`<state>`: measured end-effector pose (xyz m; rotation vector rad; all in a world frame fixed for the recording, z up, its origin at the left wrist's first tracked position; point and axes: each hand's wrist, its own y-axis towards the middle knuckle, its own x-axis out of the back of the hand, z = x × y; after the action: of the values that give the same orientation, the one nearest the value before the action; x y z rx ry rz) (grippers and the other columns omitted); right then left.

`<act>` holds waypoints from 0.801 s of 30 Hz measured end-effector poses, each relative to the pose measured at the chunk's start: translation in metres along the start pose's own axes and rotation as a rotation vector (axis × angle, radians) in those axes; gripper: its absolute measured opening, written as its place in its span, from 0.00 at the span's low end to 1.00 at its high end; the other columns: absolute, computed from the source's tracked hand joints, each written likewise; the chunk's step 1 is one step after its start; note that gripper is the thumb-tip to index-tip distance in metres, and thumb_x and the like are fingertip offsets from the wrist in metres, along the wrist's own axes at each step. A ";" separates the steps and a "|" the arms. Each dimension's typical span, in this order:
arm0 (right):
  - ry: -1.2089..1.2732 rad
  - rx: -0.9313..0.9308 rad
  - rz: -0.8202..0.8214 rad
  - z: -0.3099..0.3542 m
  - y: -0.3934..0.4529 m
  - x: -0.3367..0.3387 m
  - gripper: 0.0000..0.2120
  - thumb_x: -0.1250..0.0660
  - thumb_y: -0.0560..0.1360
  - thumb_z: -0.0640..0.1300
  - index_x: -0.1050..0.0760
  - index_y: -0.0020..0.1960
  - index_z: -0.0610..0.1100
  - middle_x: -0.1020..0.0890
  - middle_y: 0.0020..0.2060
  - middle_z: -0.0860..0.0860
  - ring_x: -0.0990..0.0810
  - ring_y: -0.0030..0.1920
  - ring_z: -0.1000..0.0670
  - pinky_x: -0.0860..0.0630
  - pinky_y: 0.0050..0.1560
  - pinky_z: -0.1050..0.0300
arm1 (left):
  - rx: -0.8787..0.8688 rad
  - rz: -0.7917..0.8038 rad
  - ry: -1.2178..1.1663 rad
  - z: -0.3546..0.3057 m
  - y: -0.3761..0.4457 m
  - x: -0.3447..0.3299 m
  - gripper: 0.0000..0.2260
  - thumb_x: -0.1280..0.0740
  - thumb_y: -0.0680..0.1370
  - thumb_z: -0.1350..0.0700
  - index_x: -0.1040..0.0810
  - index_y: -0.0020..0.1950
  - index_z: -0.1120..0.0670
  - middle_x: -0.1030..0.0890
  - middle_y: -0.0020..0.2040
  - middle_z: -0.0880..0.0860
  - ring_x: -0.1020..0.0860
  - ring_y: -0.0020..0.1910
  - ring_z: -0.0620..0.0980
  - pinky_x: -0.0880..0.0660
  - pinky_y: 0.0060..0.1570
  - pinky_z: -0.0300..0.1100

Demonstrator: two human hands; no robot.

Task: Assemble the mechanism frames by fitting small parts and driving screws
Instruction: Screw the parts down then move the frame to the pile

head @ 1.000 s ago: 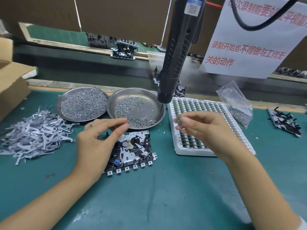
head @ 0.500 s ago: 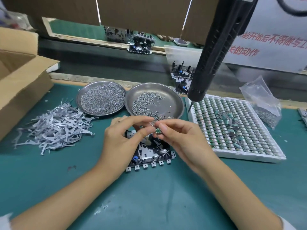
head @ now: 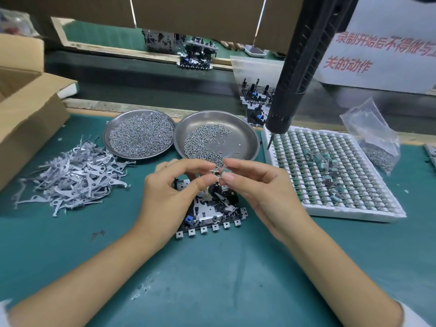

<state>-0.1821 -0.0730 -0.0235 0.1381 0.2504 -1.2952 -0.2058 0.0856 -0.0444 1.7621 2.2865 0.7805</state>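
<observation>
Mechanism frame (head: 212, 208) lies flat on the green bench (head: 212, 279), near the middle, directly under both hands. The right hand (head: 257, 185) pinches a small green part (head: 227, 172) between thumb and forefinger, just above the frame's far edge. The left hand (head: 169, 192) meets it fingertip to fingertip, thumb and forefinger pinching a tiny metal piece (head: 214, 171) against that green part; what exactly the piece is cannot be told.

By my reading, the fitting step is under way and not finished: the green part is in the air, not yet seated in the frame. No screw is in hand, and the electric screwdriver (head: 297, 74) hangs untouched above the bench to the right, so screw driving for this frame looks to be still ahead.

Beyond the hands, two metal dishes (head: 247, 135) of screws sit on the far side. A white tray (head: 354, 213) of green parts lies to the right, mostly full, and a heap of grey metal levers (head: 70, 175) lies to the left, which suggests many frames remain. More frames (head: 195, 53) stand on the far belt.
</observation>
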 end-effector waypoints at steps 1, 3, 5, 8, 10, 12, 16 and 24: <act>0.012 0.002 0.005 0.000 0.000 0.000 0.16 0.25 0.59 0.42 0.16 0.46 0.43 0.15 0.43 0.42 0.16 0.43 0.48 0.21 0.48 0.60 | -0.003 0.001 0.005 0.000 0.000 0.000 0.06 0.27 0.68 0.50 0.19 0.43 0.40 0.17 0.41 0.42 0.21 0.42 0.47 0.27 0.52 0.59; 0.025 0.003 0.012 0.000 0.000 -0.001 0.15 0.25 0.60 0.42 0.16 0.46 0.41 0.15 0.43 0.41 0.15 0.43 0.47 0.21 0.47 0.61 | -0.006 0.009 0.012 0.000 0.000 0.000 0.05 0.27 0.68 0.49 0.18 0.42 0.39 0.18 0.40 0.40 0.21 0.42 0.47 0.26 0.52 0.57; 0.020 0.005 0.011 -0.001 0.000 -0.002 0.14 0.25 0.61 0.42 0.16 0.46 0.40 0.15 0.43 0.41 0.16 0.43 0.47 0.22 0.46 0.61 | -0.009 0.015 0.013 0.000 0.000 0.000 0.06 0.27 0.68 0.48 0.19 0.43 0.39 0.18 0.39 0.38 0.21 0.42 0.46 0.26 0.52 0.55; -0.007 0.016 0.001 -0.003 -0.001 -0.002 0.13 0.26 0.63 0.42 0.16 0.46 0.40 0.15 0.42 0.42 0.16 0.44 0.48 0.22 0.46 0.62 | -0.010 0.023 0.011 0.000 0.000 0.000 0.06 0.28 0.68 0.48 0.19 0.44 0.41 0.18 0.39 0.37 0.22 0.41 0.44 0.26 0.51 0.52; -0.041 0.032 -0.016 -0.003 -0.001 -0.001 0.12 0.26 0.64 0.42 0.16 0.47 0.41 0.15 0.42 0.42 0.16 0.43 0.49 0.22 0.46 0.62 | -0.007 0.023 0.005 0.001 0.000 0.000 0.06 0.29 0.68 0.48 0.19 0.44 0.41 0.19 0.39 0.36 0.22 0.41 0.44 0.27 0.50 0.49; -0.072 0.052 -0.030 -0.004 -0.002 -0.001 0.12 0.26 0.64 0.42 0.16 0.47 0.41 0.14 0.41 0.43 0.16 0.43 0.50 0.22 0.44 0.62 | -0.001 0.020 0.000 0.001 0.000 0.000 0.06 0.29 0.67 0.48 0.19 0.44 0.40 0.19 0.39 0.36 0.23 0.41 0.43 0.28 0.47 0.46; -0.097 0.072 -0.036 -0.004 -0.002 0.000 0.12 0.26 0.65 0.42 0.16 0.48 0.41 0.14 0.41 0.44 0.16 0.42 0.50 0.22 0.45 0.62 | -0.006 0.020 -0.002 0.002 0.000 0.000 0.06 0.29 0.68 0.48 0.19 0.44 0.40 0.19 0.38 0.36 0.23 0.41 0.41 0.30 0.45 0.45; -0.133 0.105 -0.043 -0.005 -0.002 -0.001 0.07 0.27 0.69 0.38 0.16 0.47 0.41 0.14 0.37 0.46 0.17 0.37 0.54 0.23 0.39 0.65 | -0.024 0.024 -0.004 0.002 0.000 0.000 0.07 0.29 0.68 0.49 0.19 0.44 0.40 0.19 0.39 0.36 0.23 0.41 0.41 0.29 0.45 0.45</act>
<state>-0.1852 -0.0719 -0.0280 0.1358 0.0723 -1.3545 -0.2048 0.0859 -0.0465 1.7822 2.2478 0.8049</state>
